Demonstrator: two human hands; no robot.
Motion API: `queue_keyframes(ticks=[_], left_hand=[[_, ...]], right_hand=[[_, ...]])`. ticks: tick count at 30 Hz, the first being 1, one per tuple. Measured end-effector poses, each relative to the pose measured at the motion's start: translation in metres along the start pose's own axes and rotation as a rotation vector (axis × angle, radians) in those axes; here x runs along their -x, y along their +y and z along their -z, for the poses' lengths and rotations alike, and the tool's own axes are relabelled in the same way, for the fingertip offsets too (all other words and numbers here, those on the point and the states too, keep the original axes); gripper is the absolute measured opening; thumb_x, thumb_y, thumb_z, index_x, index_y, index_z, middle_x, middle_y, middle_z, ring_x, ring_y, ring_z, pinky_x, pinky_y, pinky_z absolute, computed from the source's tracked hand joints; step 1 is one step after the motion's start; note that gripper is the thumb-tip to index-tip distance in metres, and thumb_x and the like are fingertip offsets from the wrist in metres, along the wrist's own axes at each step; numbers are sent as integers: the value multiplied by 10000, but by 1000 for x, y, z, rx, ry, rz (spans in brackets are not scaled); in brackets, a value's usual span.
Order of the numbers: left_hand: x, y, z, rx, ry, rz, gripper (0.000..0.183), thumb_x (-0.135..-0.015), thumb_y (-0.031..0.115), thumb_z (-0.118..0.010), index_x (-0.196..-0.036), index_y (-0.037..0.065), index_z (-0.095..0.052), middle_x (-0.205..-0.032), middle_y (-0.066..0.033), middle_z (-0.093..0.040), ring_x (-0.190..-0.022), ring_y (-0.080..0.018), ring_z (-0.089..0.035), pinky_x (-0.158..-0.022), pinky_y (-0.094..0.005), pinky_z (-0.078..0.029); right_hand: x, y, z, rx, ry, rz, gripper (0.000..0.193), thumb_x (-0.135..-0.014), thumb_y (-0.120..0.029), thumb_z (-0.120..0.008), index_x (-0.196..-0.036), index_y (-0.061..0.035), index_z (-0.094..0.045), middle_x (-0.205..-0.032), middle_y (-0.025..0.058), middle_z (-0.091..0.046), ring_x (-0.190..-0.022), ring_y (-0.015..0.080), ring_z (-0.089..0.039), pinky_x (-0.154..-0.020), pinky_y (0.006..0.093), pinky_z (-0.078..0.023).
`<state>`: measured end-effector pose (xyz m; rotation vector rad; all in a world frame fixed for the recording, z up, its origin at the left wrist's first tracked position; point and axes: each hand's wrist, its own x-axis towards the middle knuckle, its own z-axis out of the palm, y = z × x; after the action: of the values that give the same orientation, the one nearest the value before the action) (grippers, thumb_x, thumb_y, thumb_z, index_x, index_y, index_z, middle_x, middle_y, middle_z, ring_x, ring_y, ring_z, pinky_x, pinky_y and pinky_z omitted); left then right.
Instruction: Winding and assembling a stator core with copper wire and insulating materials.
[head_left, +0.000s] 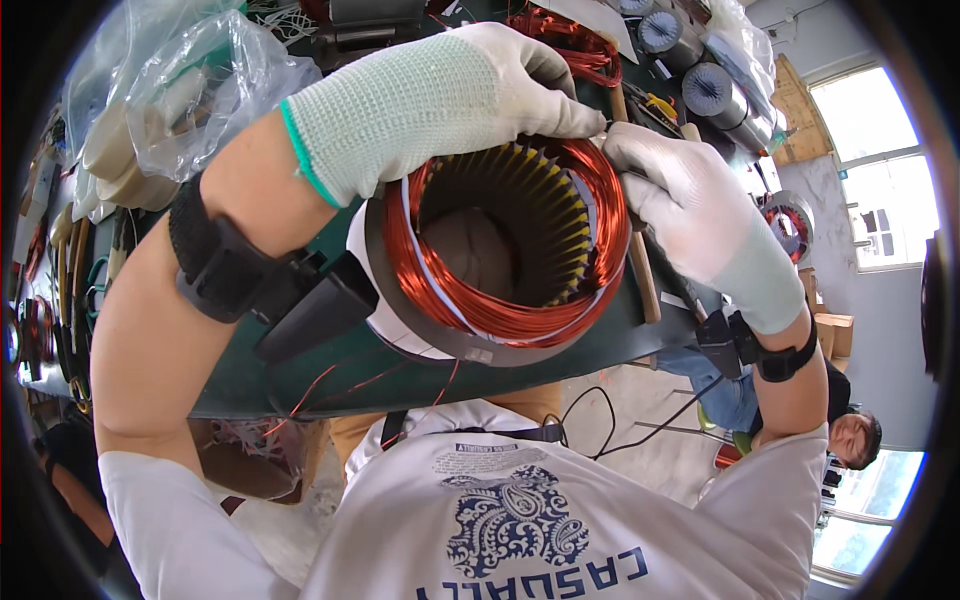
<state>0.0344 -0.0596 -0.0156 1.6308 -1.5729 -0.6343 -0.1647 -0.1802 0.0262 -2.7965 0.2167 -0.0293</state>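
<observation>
A motor stator stands on the table in front of me, its open bore facing up. Thick bundles of red-brown copper winding wire ring its top, with white cord or strip among them and yellow slot liners inside. My left hand, in a pale knit glove, reaches over the far rim with thumb and fingertips pressed together. From the right comes my gloved right hand, fingers curled closed beside the winding. The two sets of fingertips almost meet at the far right of the rim. Whatever lies between them is too small to make out.
A wooden stick lies right of the stator on the green table. Yellow-handled pliers and metal cylinders are beyond. Plastic bags fill the far left. Loose red wires trail near me. Another person sits at right.
</observation>
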Motion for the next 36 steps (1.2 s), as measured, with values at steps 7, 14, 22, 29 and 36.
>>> queue_keyframes(ticks=[7, 14, 22, 29, 36], left_hand=[[-5, 14, 6, 53, -15, -11, 396, -911, 381, -701, -1045, 10, -726, -877, -129, -703, -832, -191, -671, -775, -326, -517], [4, 22, 6, 101, -46, 137, 302, -935, 256, -613, -1037, -21, -679, -942, -36, -686, -908, -89, -612, -847, -264, -490], [36, 64, -10, -371, 216, 21, 213, -923, 90, -582, -1099, -16, -640, -1066, -178, -657, -1035, -335, -641, -943, -386, -481], [27, 54, -20, -309, 270, 100, 178, -923, 44, -551, -1060, -27, -641, -996, -151, -650, -956, -279, -648, -898, -350, -491], [17, 45, -13, -191, 167, 71, 192, -901, 51, -577, -1058, -18, -664, -987, -150, -660, -946, -275, -656, -883, -349, -500]], right_hand=[[7, -3, -8, 148, 219, 30, 168, -895, -58, -567, -1061, -32, -572, -828, 223, -640, -836, 447, -630, -684, 502, -490], [57, 32, -42, -443, 390, -143, 196, -938, -115, -618, -1092, 3, -640, -928, 190, -668, -863, 324, -684, -780, 359, -529], [138, 162, -26, -231, 440, -636, 199, -961, -180, -570, -1008, -21, -682, -882, 176, -676, -806, 316, -685, -738, 382, -523], [67, 244, -46, 273, 338, -571, 385, -962, -399, -576, -1069, -32, -627, -988, 201, -702, -978, 391, -671, -871, 471, -522], [44, 260, -37, 72, 218, -728, 335, -909, -275, -578, -1099, -9, -650, -986, 229, -710, -942, 388, -688, -843, 443, -540]])
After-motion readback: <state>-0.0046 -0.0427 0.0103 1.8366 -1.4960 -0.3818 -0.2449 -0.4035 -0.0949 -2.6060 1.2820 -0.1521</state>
